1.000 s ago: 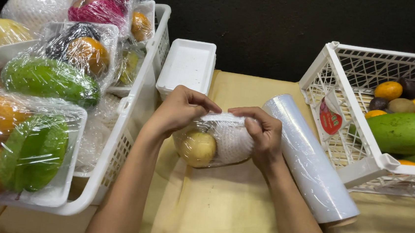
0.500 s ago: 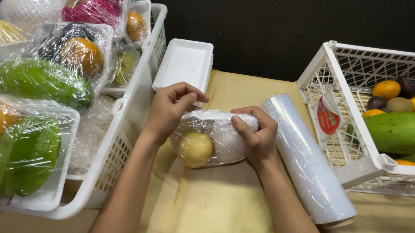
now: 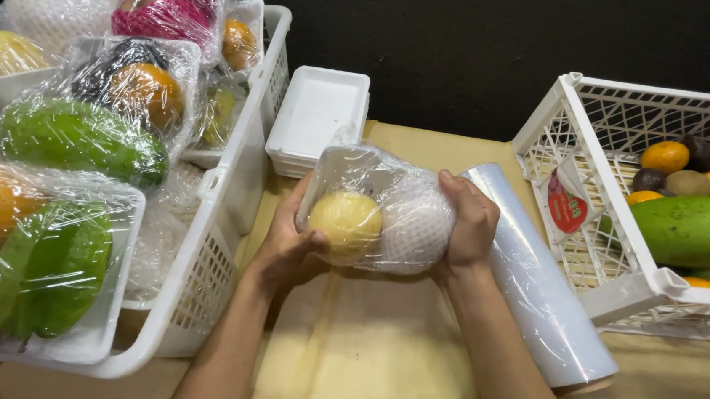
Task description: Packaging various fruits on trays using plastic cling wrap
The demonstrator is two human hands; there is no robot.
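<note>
Wrapped fruit tray: white foam tray under clear cling film, holding one pale yellow round fruit on the left and one fruit in a white foam net sleeve on the right. Film was wrinkled and glossy, pulled tight over both fruits. The tray was tipped up so its top faced the camera, held in the air above the tan bench, between the two baskets.

Left hand: grip clenched on the tray's left end, thumb over the film beside the yellow fruit, fingers behind. Right hand: grip clenched on the right end, fingers curled over the netted fruit's side.

Versus half a second and a second before: the tray had sat lower and flatter at the bench, with both hands on top, pressing the film down. It was now lifted and tilted toward the camera, with the hands shifted from the top to the ends. The yellow fruit showed fuller.

Around it: cling film roll lay on the bench just right of the right wrist, unmoved. Stack of empty white foam trays sat behind the held tray. White basket on the left held wrapped trays of fruit. White basket on the right held loose fruit, among it a large green mango.
</note>
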